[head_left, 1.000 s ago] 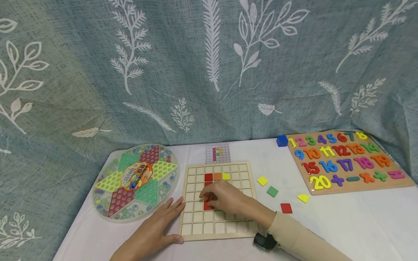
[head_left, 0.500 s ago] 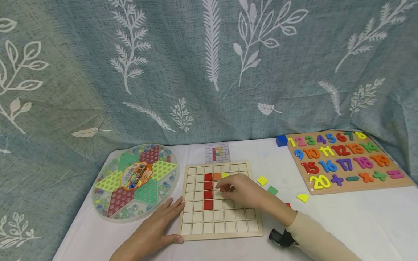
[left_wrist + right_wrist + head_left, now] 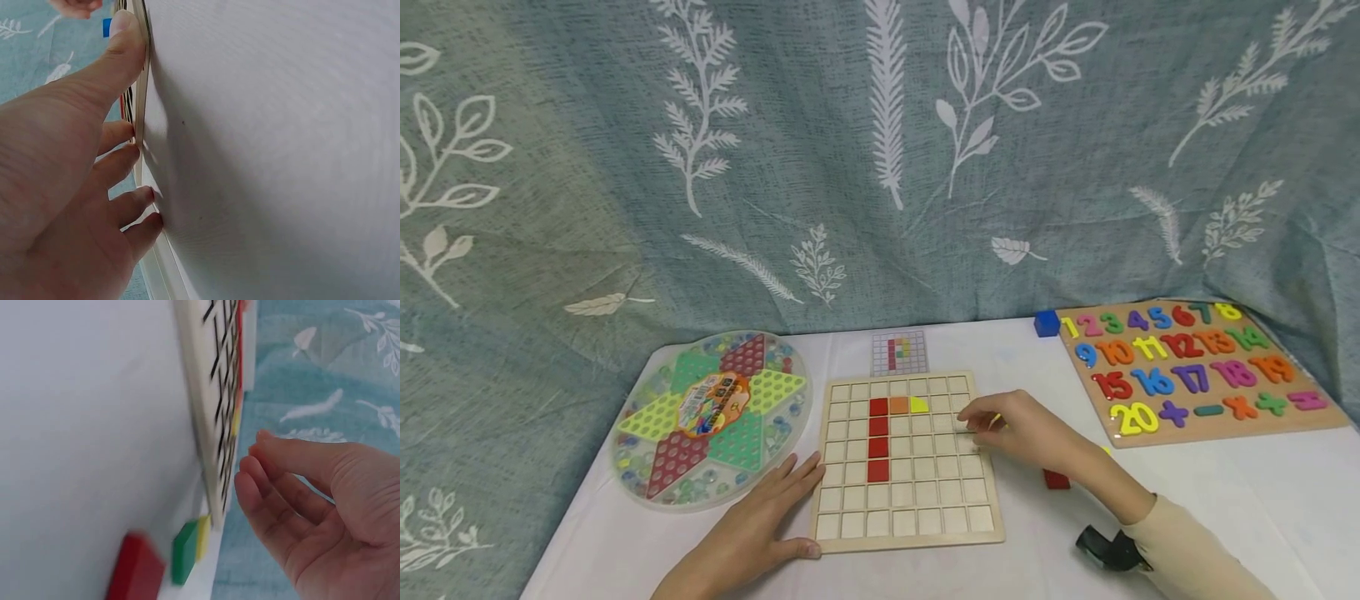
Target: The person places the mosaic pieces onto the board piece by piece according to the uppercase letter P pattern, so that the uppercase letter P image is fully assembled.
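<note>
A wooden grid board (image 3: 929, 496) lies on the table. In it are a column of several red tiles (image 3: 878, 448), an orange tile (image 3: 898, 406) and a yellow rounded tile (image 3: 919, 405). My left hand (image 3: 760, 525) rests at the board's left edge; its thumb touches the near corner and its fingers are spread, as the left wrist view (image 3: 75, 169) also has it. Over the board's right edge hovers my right hand (image 3: 1022, 429), fingers loosely bent and holding nothing. Beneath it, in the right wrist view, lie loose tiles: red (image 3: 136, 569), green (image 3: 183, 553) and yellow (image 3: 203, 537).
A small pattern card (image 3: 900, 354) lies behind the board. To the left sits a round Chinese checkers set (image 3: 711, 421) with marbles. A number puzzle board (image 3: 1225, 429) and a blue cube (image 3: 1047, 324) stand at the right, before a leaf-patterned curtain (image 3: 820, 150).
My right hand has moved right from the red column, across the board, to its right edge by the loose tiles. The red column is uncovered. My left hand has stayed put.
</note>
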Motion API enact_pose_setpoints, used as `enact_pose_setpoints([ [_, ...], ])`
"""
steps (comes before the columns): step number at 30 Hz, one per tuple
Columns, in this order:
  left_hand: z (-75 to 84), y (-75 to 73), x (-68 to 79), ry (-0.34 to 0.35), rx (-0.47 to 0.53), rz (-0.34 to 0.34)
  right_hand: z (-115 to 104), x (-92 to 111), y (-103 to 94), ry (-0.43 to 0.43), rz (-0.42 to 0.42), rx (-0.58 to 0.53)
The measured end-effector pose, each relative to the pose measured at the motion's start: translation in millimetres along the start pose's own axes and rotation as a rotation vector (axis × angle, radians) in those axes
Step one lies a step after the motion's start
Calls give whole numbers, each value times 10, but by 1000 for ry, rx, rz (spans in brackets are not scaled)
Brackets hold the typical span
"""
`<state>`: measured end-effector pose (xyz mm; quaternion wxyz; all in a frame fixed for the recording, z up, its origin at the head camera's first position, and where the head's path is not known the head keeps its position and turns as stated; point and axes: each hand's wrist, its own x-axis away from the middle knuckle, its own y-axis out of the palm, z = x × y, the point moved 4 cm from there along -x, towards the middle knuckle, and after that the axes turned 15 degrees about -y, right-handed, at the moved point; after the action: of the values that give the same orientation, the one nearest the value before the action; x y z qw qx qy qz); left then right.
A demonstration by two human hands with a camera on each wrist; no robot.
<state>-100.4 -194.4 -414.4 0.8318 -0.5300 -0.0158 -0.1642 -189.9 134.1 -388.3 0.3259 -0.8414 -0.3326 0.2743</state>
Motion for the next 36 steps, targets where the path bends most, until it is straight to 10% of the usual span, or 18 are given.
enact_pose_setpoints([
  [21,1,8,-7,-15,4,-14,165,737,-227,170,-72,29],
  [36,-5,11,3,2,16,-3,151,932,-228,112,-89,61],
])
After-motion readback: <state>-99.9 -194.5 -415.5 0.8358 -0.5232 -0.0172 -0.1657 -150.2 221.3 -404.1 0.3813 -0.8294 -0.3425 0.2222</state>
